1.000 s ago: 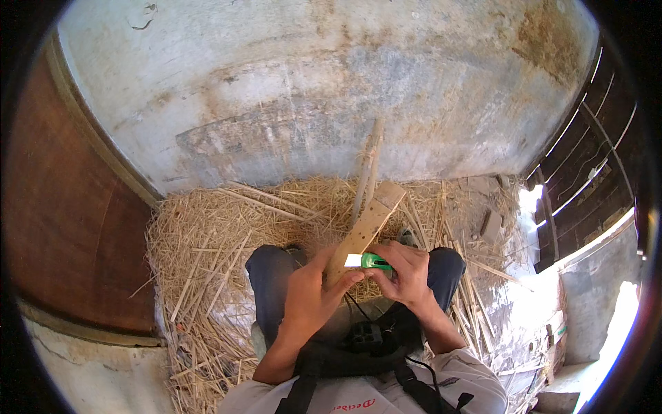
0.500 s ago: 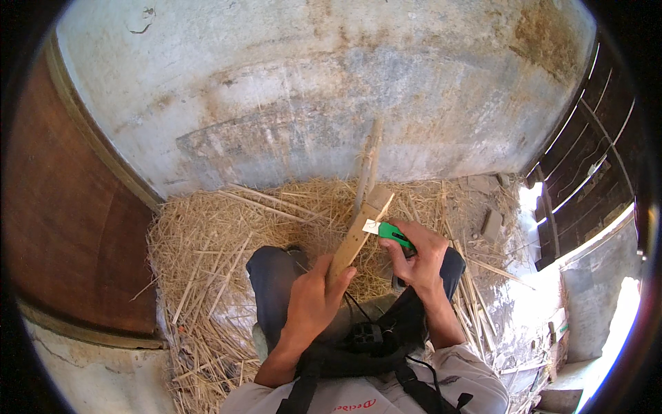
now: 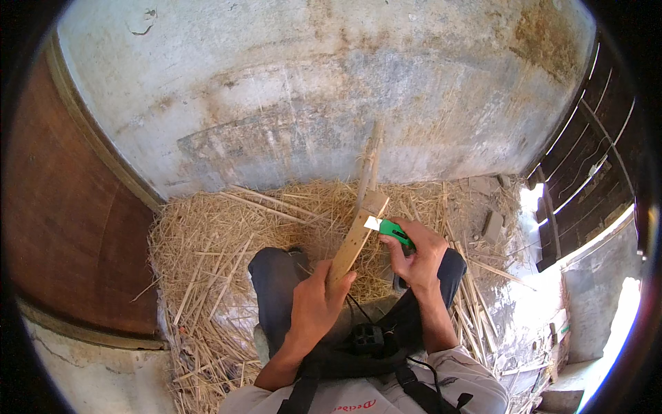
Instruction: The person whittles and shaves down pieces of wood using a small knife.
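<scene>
My left hand (image 3: 317, 300) is wrapped round the lower end of a squared wooden stick (image 3: 353, 243), which slants up and away to the right. In my right hand (image 3: 422, 255) is a green utility knife (image 3: 395, 232), its short bright blade (image 3: 372, 223) pointing left. The blade lies against the stick's right side, a little below its far end. Whether the edge bites into the wood is too small to tell.
Straw and thin split sticks (image 3: 207, 290) cover the floor around my legs. A wooden pole (image 3: 371, 159) leans at the plastered wall (image 3: 310, 83) ahead. To the left stands a brown wooden panel (image 3: 96, 228); a brick-like block (image 3: 492, 226) lies at right.
The stick's far end has shifted slightly left and nearer to me. My right hand and the knife stay almost in place, with the blade still at the stick.
</scene>
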The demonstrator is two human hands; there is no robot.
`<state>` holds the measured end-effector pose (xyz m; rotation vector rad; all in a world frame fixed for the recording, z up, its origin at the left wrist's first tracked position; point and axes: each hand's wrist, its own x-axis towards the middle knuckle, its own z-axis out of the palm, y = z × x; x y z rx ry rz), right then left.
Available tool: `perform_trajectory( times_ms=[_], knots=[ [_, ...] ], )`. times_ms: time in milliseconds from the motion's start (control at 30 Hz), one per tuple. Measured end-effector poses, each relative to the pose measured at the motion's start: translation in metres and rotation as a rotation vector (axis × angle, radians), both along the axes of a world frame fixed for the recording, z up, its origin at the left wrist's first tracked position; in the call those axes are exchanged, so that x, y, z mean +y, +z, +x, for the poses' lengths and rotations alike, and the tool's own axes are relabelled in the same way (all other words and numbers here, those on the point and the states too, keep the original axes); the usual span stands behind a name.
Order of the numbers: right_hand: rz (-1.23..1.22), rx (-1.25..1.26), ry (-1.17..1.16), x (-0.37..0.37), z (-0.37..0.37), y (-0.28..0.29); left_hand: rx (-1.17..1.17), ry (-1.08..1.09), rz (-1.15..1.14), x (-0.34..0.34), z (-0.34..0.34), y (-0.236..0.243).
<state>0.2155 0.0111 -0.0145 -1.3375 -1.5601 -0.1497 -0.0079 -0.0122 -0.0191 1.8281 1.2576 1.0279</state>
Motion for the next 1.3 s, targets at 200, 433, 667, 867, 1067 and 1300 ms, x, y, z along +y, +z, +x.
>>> perform_trajectory(
  times_ms=[200, 433, 667, 867, 1067, 1300],
  knots=[
    [-0.144, 0.235, 0.209, 0.003, 0.004, -0.008, -0.142, -0.067, -0.061, 0.006, -0.005, -0.001],
    [0.080, 0.059, 0.045, -0.001, -0.004, -0.004, -0.094, -0.048, -0.095, 0.001, -0.008, 0.007],
    [0.051, -0.002, 0.036, 0.003, 0.001, -0.005, -0.112, -0.079, -0.122, 0.003, -0.011, 0.003],
    [0.036, -0.019, -0.055, 0.001, 0.003, -0.011, -0.014, -0.030, -0.034, 0.004, -0.013, -0.009],
    [-0.057, 0.569, -0.253, 0.021, 0.104, -0.010, 0.037, 0.005, -0.078, -0.016, -0.033, -0.013],
    [-0.055, 0.262, 0.142, 0.005, 0.029, -0.034, -0.191, -0.043, -0.183, -0.002, -0.021, -0.009]
  ],
)
